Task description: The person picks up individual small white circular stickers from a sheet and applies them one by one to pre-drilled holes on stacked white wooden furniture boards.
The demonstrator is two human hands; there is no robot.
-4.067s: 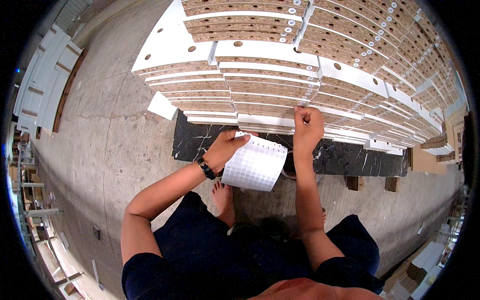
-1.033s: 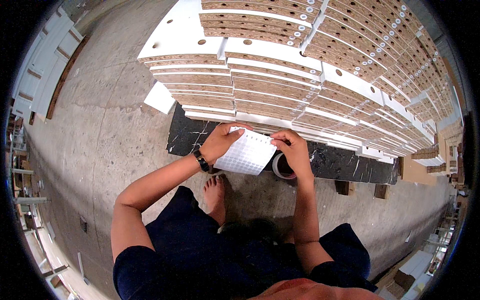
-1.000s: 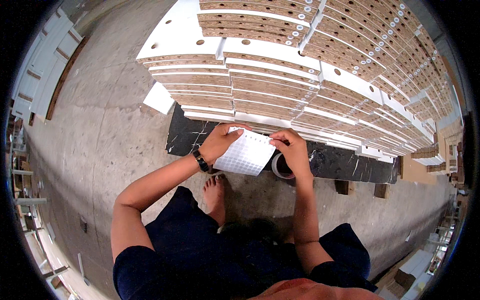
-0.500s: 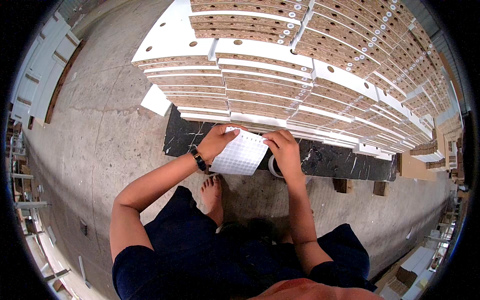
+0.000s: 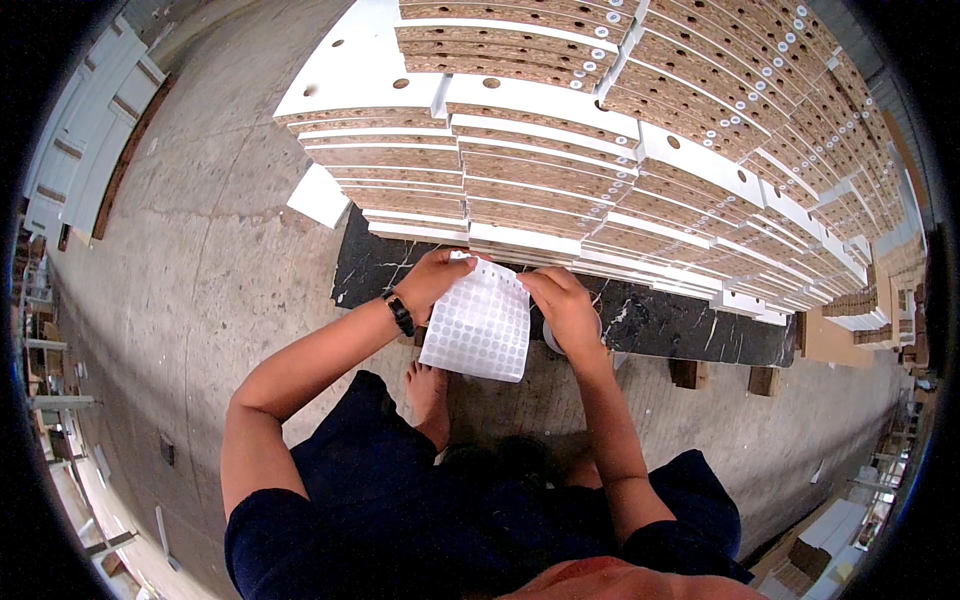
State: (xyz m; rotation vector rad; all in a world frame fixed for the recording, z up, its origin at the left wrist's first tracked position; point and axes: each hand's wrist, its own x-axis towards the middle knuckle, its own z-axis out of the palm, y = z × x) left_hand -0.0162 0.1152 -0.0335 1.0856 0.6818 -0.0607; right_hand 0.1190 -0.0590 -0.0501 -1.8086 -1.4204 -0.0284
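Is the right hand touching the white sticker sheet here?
Touching. The head view shows the right hand with its fingertips on the upper right edge of the sticker sheet.

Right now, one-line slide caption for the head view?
Left hand and right hand hold a sheet of round white stickers before stacked drilled boards.

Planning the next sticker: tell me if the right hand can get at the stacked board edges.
Probably yes: the right hand rests at the sticker sheet's top edge, right beside the stacked boards, with nothing between.
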